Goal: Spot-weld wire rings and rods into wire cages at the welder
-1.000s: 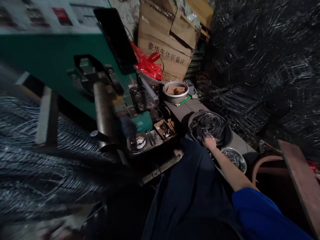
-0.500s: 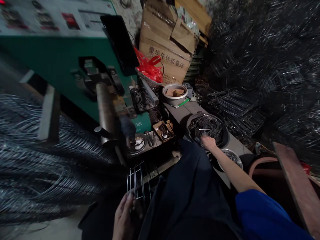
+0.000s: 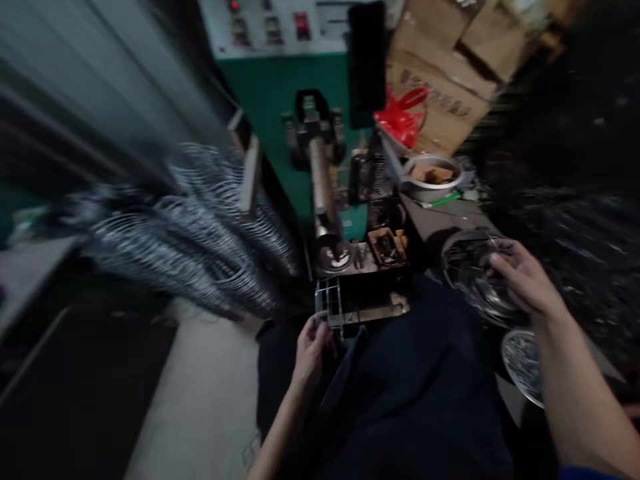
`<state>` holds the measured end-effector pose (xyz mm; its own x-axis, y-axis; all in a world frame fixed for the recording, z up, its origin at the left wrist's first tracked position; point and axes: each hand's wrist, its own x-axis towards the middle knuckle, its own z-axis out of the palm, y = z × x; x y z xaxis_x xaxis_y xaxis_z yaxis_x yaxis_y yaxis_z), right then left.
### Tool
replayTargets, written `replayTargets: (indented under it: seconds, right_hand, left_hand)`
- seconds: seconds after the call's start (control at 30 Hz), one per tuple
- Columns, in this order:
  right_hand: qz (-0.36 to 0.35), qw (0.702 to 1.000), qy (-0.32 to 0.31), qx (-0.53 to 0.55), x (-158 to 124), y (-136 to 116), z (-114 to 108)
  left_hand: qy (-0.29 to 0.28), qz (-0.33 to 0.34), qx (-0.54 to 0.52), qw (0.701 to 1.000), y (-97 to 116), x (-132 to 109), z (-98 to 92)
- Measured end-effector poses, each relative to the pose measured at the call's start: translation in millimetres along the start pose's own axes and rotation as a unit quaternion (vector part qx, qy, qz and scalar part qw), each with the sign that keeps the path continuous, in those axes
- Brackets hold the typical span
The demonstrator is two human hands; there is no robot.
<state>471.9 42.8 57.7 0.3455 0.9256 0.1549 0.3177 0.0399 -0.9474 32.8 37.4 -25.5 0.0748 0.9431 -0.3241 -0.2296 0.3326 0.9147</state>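
Left hand [image 3: 311, 347]: grip clamped on the lower end of a wire frame [image 3: 327, 299], which is held upright in front of the desk [image 3: 369, 263], beside the dark apron [image 3: 425, 380].

Right hand [image 3: 525, 277]: thumb and fingers pressed together on a thin wire [image 3: 491, 237], blurred, which is held above the basin [image 3: 447, 252]; loose wires are contained in the basin.

Metal dish [image 3: 506, 353]: placed just beside the basin, on the near side; filled with small metal pieces.

Green machine [image 3: 260, 87]: topped by a pale control panel; fitted with a metal cylinder [image 3: 323, 187] pointed toward the wearer. A black slab [image 3: 367, 67] is set against its right edge.

Desk: occupied by a round plate [image 3: 327, 269] with white pieces and by a small box [image 3: 373, 245] of parts.

Beyond: a red bag [image 3: 403, 123] is seen before a cardboard carton [image 3: 440, 77]; a grey bowl [image 3: 433, 195] is placed nearer.

Left side: wire bundles [image 3: 175, 253] are heaped beside the machine.
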Motion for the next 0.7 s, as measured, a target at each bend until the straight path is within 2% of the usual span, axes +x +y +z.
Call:
replayTargets:
  seconds: [0.1,0.23,0.33,0.5,0.7]
  right_hand:
    - [0.019,0.995,-0.097,0.004,9.8,-7.7,55.7]
    - [-0.011,0.992,-0.115,-0.058,5.6,2.9,130.0]
    - [-0.039,0.99,-0.124,-0.062,-11.0,10.3,166.7]
    - [-0.065,0.987,-0.141,-0.029,-36.1,1.5,200.0]
    - [-0.071,0.986,-0.148,0.009,-34.3,-21.1,208.7]
  left_hand:
    - [0.002,0.021,-0.012,1.0,5.0,3.5,-5.2]
    - [0.007,0.038,-0.04,0.998,10.3,-1.5,-9.8]
    - [0.024,0.048,-0.055,0.997,14.9,-5.0,-12.2]
    - [0.039,0.083,-0.087,0.992,25.8,-7.2,-13.0]
    - [0.043,0.084,-0.087,0.992,29.2,-6.1,-7.3]
